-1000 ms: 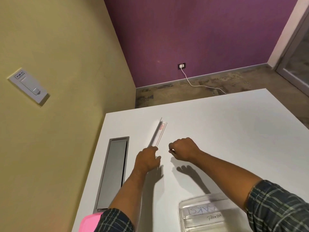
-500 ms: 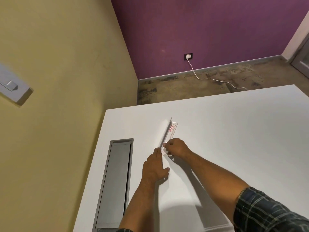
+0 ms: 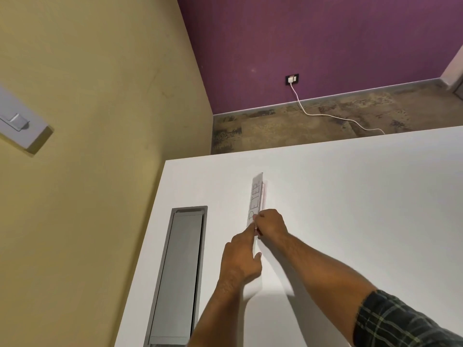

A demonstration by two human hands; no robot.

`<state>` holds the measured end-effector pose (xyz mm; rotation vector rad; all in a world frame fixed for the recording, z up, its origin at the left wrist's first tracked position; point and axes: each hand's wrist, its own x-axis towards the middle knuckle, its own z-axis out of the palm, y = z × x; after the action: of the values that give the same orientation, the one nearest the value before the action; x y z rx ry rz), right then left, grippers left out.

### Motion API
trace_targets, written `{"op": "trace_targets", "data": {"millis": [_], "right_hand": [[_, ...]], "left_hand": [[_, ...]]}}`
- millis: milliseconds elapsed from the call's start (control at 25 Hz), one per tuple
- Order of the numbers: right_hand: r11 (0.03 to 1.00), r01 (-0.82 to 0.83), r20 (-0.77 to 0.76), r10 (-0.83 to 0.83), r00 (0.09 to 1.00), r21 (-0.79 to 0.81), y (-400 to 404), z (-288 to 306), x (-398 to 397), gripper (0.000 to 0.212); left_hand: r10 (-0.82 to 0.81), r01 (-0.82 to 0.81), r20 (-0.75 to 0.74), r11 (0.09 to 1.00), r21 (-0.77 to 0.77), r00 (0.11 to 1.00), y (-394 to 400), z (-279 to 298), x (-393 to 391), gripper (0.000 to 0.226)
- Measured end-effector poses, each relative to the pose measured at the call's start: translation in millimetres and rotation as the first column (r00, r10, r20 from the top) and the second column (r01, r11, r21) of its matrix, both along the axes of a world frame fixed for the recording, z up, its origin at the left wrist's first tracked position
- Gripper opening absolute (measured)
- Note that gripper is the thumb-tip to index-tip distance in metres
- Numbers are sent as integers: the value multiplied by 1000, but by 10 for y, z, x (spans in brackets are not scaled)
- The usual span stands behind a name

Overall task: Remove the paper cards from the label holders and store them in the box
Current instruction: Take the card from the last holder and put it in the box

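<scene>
At the center of the frame, a person is working on a clear label holder [image 3: 261, 194] standing on a white table [image 3: 350, 196], with a paper card [image 3: 255, 199] lettered "PETER" showing along its left face. The right hand [image 3: 271, 222] is closing on the near end of the holder, fingertips pinched at the card's lower edge, apparently to pull the card free of its sleeve. The left hand [image 3: 241, 256] is reaching in from below, its index finger extended and pressing against the same near end, while the remaining fingers are curled loosely and gripping nothing that can be seen; the likely purpose is to steady the holder so it does not slide as the card comes out. Whether the card is already slipping out of the holder cannot be told from this angle.

The holder is running away from the viewer toward the upper middle of the table, its far end tilted up. A grey recessed cable hatch [image 3: 180, 271] is lying to the left of the hands. A white cable [image 3: 325, 115] is trailing from a wall socket [image 3: 292, 79] at the upper right. The storage box is not appearing anywhere in the frame, so the card's removal seems to be just starting.
</scene>
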<state>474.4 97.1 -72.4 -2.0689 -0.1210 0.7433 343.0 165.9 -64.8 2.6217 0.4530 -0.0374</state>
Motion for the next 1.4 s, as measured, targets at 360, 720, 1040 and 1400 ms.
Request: {"op": "trace_targets", "data": {"millis": [360, 720, 1040, 1400], "right_hand": [[986, 1, 10, -3, 1000, 164, -981, 265, -273, 28], [915, 205, -376, -64, 924, 347, -1973, 597, -654, 27], [946, -64, -543, 237, 806, 318, -3012, 898, -778, 37], [847, -530, -246, 506, 827, -38, -3748, 1073, -914, 52]], "left_hand": [[-103, 107, -35, 985, 133, 994, -387, 399, -72, 96], [-49, 76, -188, 987, 139, 981, -1095, 738, -568, 129], [-284, 302, -113, 821, 484, 952, -1358, 1108, -777, 100], [-449, 579, -430, 778, 243, 784, -2079, 1071, -964, 61]]}}
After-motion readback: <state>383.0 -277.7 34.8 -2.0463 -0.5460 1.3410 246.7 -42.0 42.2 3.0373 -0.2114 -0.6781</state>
